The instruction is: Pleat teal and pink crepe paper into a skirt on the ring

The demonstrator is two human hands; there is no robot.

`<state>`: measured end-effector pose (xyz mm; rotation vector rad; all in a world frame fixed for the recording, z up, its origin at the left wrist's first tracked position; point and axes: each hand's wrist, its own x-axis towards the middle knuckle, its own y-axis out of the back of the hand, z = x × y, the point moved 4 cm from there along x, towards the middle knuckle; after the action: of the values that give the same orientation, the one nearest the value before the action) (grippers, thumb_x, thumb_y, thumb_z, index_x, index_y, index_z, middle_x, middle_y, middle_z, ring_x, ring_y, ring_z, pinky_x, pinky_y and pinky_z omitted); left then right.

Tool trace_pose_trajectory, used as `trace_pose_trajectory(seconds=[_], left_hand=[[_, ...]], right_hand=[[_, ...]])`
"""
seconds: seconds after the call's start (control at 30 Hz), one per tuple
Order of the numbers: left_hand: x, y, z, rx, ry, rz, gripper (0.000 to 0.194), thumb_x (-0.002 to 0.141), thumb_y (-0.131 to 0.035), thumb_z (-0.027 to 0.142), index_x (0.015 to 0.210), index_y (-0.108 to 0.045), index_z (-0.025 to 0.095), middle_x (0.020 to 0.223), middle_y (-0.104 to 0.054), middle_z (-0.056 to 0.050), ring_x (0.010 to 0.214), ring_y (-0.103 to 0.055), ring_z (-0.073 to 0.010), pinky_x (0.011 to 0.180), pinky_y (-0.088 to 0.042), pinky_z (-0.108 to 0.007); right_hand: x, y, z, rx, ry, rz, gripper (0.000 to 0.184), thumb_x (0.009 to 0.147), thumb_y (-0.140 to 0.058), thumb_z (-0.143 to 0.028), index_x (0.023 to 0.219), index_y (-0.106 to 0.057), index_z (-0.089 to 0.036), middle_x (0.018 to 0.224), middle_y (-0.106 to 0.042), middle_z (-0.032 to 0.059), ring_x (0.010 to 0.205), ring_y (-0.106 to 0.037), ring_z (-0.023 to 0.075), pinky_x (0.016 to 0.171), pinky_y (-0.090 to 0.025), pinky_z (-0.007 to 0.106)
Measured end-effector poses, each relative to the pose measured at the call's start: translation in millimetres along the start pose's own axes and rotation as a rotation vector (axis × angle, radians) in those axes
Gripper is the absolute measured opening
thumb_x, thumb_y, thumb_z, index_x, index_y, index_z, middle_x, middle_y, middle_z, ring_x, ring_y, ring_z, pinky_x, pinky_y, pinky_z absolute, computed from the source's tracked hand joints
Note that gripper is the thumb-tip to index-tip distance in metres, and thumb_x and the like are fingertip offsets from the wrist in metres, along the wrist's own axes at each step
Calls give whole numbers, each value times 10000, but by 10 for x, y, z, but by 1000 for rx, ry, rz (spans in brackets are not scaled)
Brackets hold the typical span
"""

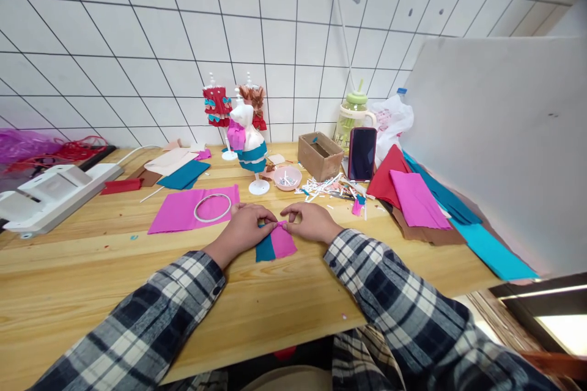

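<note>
Between my hands lies a small piece of crepe paper (285, 245), magenta on the right and teal on the left, its top edge gathered. My left hand (245, 226) pinches that edge from the left with thumb and fingertips. From the right, my right hand (312, 220) pinches the same edge near the middle. Beside my left hand is a larger magenta sheet (172, 211) with a whitish ring (195, 209) on it. Just beyond my hands stands a small white mannequin (243, 119) dressed in magenta and teal paper.
Two more dressed mannequins, one red (215, 104) and one brown (257, 98), stand behind. A pink dish (288, 187), paper scraps (316, 189), a cardboard box (316, 162) and a phone (362, 154) are further right. Folded paper (417, 198) lies at right, a power strip (59, 198) at left.
</note>
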<state>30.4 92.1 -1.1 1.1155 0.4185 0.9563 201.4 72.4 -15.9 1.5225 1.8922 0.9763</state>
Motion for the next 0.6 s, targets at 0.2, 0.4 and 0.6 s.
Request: trace_pose_trajectory(seconds=[0.2, 0.4, 0.6], left_hand=[[-10, -13, -14, 19, -54, 20, 158, 809, -607, 329, 806, -735, 237, 806, -722, -18, 822, -629, -212, 909, -349, -420], [-13, -29, 5, 33, -113, 21, 146, 821, -600, 312, 831, -721, 232, 796, -710, -17, 813, -626, -203, 872, -378, -389], [-18, -54, 17, 96, -136, 43, 122, 818, -615, 326, 839, -707, 249, 834, -707, -11, 867, -620, -225, 981, -272, -496]], right_hand=[[-13, -22, -6, -55, -46, 26, 128, 792, -641, -380, 870, -712, -309, 830, -716, -62, 775, -621, 130, 614, -371, 252], [-10, -17, -15, -81, -1, 45, 158, 784, -655, -403, 919, -704, -337, 886, -710, -72, 826, -618, 134, 648, -382, 248], [-9, 24, -24, -145, 5, 27, 109, 819, -640, -370, 870, -711, -305, 872, -714, -54, 797, -611, 133, 616, -364, 241]])
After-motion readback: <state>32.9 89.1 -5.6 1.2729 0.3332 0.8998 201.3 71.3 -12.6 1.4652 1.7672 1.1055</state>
